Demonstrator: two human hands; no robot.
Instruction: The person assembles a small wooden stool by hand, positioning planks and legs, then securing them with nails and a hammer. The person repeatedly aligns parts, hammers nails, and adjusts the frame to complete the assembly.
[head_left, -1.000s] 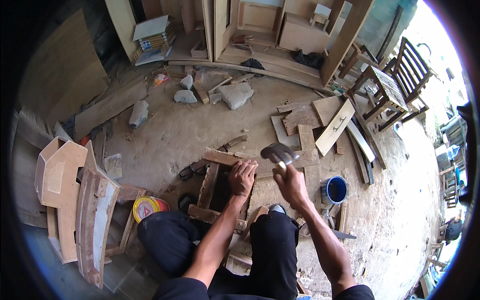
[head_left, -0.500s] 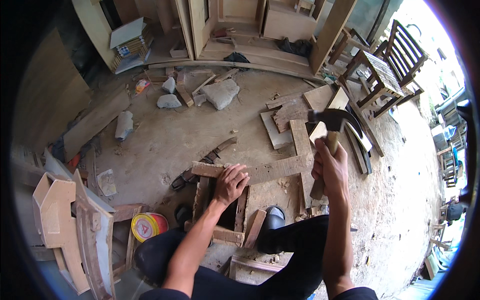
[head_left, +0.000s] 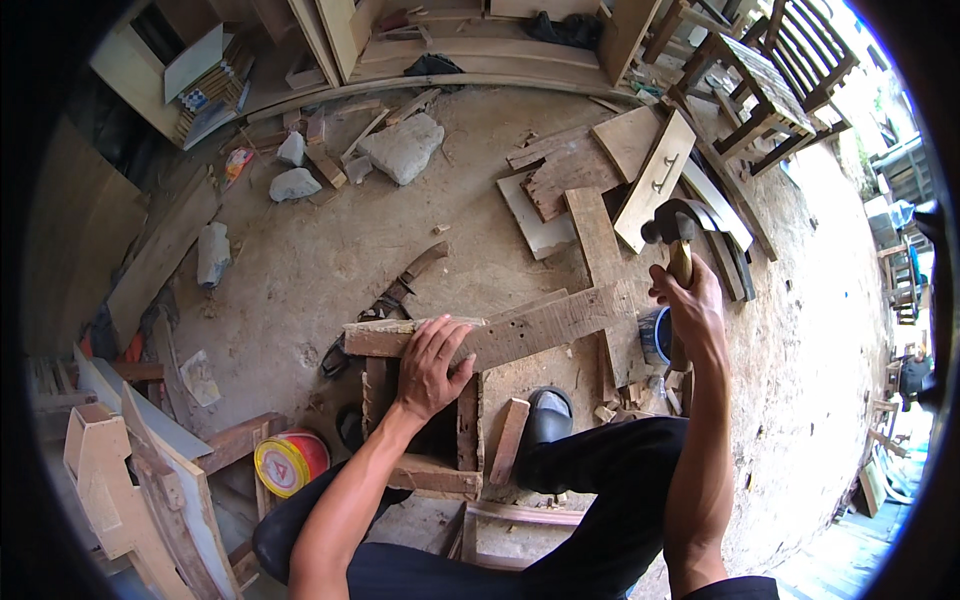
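Hammer moving out to the right

Since a second ago it is leaving its place over the board and hanging raised beyond the board's right end, head uppermost. Right hand: grip clenching round the hammer's handle. Left hand: grip lying unclenched, fingers spreading over the wood where the board is meeting the far side of the wooden frame. Board is running rightward from there. Labels: tin beside the left knee is showing a yellow top with a triangular mark, lettering too small to read.
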